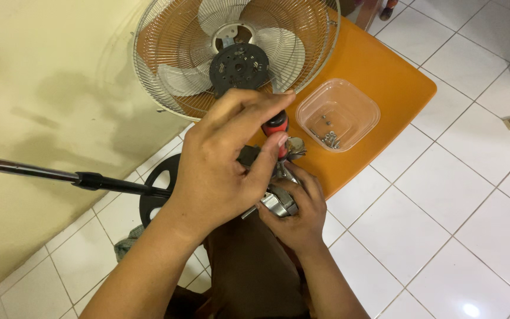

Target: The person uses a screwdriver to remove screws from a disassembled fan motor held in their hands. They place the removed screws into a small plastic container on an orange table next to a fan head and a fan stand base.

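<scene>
Behind left hand [219, 171], half-hidden metal part [280, 204].

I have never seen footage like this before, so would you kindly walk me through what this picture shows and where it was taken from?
There is one picture, taken by a camera worn on a person's head and looking down at their own two bare hands above their lap. No machine is involved.

The left hand grips a screwdriver with a red and black handle, pointing downward. The right hand holds a small metal part beneath it; what exactly that part is I cannot tell.

Ahead is an orange table. On it lie a fan head with a wire guard and pale blades and a clear plastic tub holding a few small screws. On the white tiled floor, to the left, lies a black pole with a round base.
</scene>
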